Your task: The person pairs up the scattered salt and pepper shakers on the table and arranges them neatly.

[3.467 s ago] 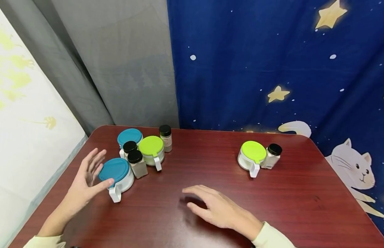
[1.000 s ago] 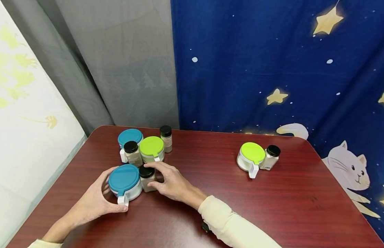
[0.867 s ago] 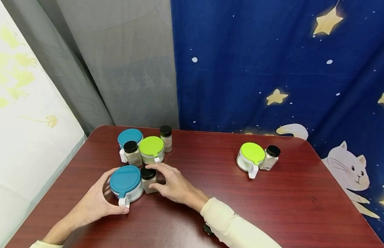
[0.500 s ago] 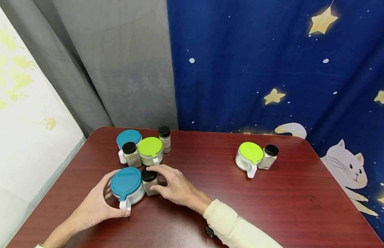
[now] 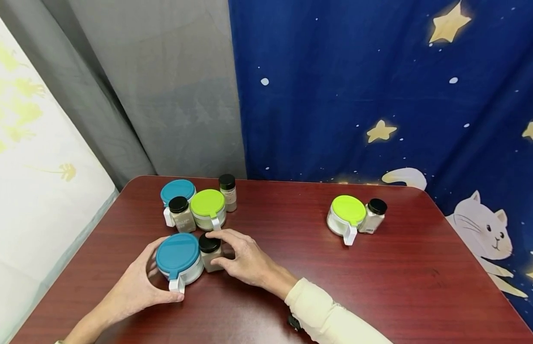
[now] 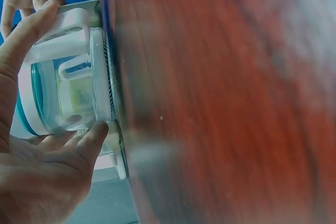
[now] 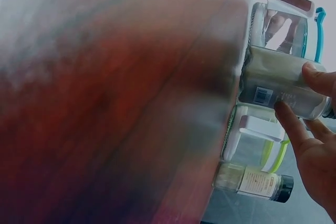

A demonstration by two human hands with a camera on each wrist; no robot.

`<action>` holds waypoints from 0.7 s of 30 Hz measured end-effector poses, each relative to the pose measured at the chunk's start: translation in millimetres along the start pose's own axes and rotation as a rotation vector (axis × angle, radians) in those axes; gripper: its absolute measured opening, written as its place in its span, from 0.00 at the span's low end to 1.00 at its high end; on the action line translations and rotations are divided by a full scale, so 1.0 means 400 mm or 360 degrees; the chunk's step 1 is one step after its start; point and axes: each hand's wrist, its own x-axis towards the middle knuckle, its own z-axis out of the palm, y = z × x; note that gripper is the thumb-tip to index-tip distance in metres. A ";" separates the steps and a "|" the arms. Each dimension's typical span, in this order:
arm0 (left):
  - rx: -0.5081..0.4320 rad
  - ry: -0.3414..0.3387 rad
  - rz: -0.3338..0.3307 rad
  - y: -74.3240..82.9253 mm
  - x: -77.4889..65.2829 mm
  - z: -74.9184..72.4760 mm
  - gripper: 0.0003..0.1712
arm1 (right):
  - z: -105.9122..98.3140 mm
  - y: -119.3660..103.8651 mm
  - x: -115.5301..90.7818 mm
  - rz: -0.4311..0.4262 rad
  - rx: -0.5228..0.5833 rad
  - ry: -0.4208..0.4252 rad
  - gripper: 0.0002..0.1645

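Observation:
In the head view, my left hand (image 5: 136, 282) curves round a glass jar with a blue lid (image 5: 178, 253) and a white handle, its thumb by the handle. The left wrist view shows fingers against the jar's glass side (image 6: 79, 93). My right hand (image 5: 249, 260) holds a square spice jar with a black cap (image 5: 210, 251) between thumb and fingers. Both jars stand upright on the table, side by side and seemingly touching. In the right wrist view, the fingers lie on the glass of the spice jar (image 7: 273, 80), which has a barcode label and pale contents.
Behind stand another blue-lidded jar (image 5: 177, 190), a square black-capped jar (image 5: 182, 215), a green-lidded jar (image 5: 208, 204) and a round spice bottle (image 5: 229, 193). Further right are a green-lidded jar (image 5: 347, 212) and a black-capped jar (image 5: 373, 217) on the reddish-brown table (image 5: 399, 286). Curtains hang behind.
At first both hands were apart from the jars. They took hold of the blue-lidded jar and the spice jar, which have slid right and towards me, away from the back group.

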 end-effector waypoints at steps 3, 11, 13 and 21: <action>0.0011 0.0001 -0.0016 0.002 0.000 0.003 0.65 | -0.002 0.000 -0.004 0.0013 0.0037 0.0003 0.34; -0.0053 -0.0012 -0.0032 0.009 0.000 0.020 0.65 | -0.013 0.001 -0.016 0.0025 0.0025 -0.0020 0.34; -0.0076 -0.0013 -0.0029 0.012 0.000 0.025 0.65 | -0.018 0.000 -0.018 0.0029 0.0034 -0.0020 0.34; -0.0052 0.0003 -0.0021 0.021 0.005 0.041 0.65 | -0.034 -0.001 -0.028 0.0055 0.0114 -0.0002 0.33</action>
